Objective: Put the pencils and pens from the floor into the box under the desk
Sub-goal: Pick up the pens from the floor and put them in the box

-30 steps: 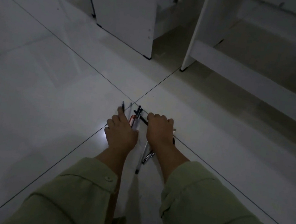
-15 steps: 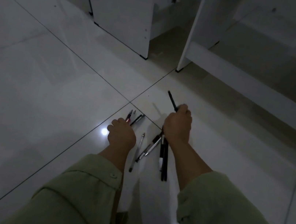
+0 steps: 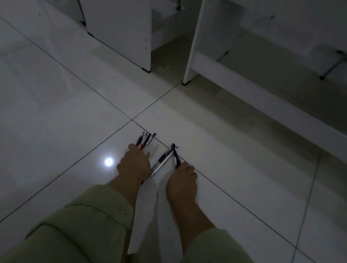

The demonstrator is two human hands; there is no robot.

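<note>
The glossy pale tiled floor (image 3: 36,110) carries everything, its thin dark grout lines crossing just beyond a loose scatter of pens and pencils; a small bunch of dark pens, one red-marked (image 3: 144,140), lies left of the crossing; a silvery pen and crossed black pens (image 3: 167,157) lie just right of it; a bright round light reflection (image 3: 108,162) shines on the tile nearby; white desk panels (image 3: 126,18) stand along the floor's far edge.

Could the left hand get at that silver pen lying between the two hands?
Probably yes: the silver pen lies on bare floor right beside the left hand, nothing between, though that hand already grips a bundle of pens.
</note>
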